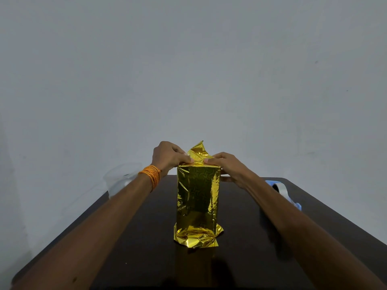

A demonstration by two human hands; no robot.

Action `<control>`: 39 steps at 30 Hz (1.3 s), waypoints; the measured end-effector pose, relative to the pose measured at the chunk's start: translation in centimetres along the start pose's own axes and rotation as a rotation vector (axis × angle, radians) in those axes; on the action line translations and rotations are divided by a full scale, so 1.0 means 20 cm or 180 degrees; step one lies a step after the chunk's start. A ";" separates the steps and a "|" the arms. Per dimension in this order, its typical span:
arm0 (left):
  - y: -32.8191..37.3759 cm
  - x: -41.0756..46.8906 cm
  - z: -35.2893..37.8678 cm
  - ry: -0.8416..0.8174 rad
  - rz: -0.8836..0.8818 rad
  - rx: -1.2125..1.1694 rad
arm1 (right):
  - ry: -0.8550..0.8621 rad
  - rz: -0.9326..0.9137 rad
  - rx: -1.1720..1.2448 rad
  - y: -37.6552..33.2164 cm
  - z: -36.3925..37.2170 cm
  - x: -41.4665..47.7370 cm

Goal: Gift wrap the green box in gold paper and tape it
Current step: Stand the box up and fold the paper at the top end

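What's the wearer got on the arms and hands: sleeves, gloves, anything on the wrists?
No sleeves or gloves anywhere in view. Behind the left hand, the wrist wears an orange thread band wound in many turns. The right hand and its wrist show no ring, watch or band.

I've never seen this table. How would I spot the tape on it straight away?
Start at the dark brown table and look to its right edge, just beyond the person's right forearm. There lies a pale blue plastic dispenser holding a roll of clear tape. It is the only blue thing there; the tall box in shiny gold paper stands mid-table.
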State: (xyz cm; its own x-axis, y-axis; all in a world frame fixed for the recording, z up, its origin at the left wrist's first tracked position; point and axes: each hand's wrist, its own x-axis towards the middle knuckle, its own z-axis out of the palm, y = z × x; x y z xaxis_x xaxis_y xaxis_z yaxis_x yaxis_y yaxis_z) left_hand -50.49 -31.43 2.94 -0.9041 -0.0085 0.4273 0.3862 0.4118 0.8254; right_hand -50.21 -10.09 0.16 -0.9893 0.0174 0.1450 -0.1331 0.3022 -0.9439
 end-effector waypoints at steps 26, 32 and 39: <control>-0.04 -0.02 0.08 -0.0416 -0.1180 -0.1687 | -0.0111 0.0052 0.0102 0.03 -0.01 0.03; -0.09 -0.01 0.09 -0.0105 -0.1104 -0.1617 | -0.0093 0.0037 0.0102 0.05 -0.02 0.04; -0.06 -0.04 0.07 -0.0462 -0.1032 -0.1701 | -0.0072 0.0072 0.0069 0.04 -0.01 0.04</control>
State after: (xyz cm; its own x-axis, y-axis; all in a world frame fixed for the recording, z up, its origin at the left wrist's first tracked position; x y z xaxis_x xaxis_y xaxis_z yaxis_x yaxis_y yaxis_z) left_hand -50.45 -30.65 1.08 -0.9914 0.0826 0.1016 0.0930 -0.1025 0.9904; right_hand -51.04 -9.56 -0.50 -0.9931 0.0024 0.1171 -0.1117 0.2813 -0.9531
